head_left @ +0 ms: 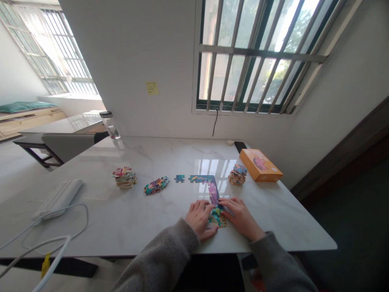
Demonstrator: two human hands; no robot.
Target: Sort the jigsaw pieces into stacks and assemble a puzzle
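A partly joined jigsaw puzzle lies flat on the table, its strip running right and then down toward me. My left hand rests at the left side of the lower pieces, thumb apart from the curved fingers. On the other side, my right hand touches the strip with its fingertips, thumb and index spread. Between the hands shows a green and orange jigsaw section, partly covered by fingers. A single loose puzzle piece lies left of the strip's top end.
Overlapping puzzle pieces lie to the left, beside a taller stack of pieces. Another stack stands at right, near an orange box. A white power strip with cables sits far left. At the back stands a clear bottle.
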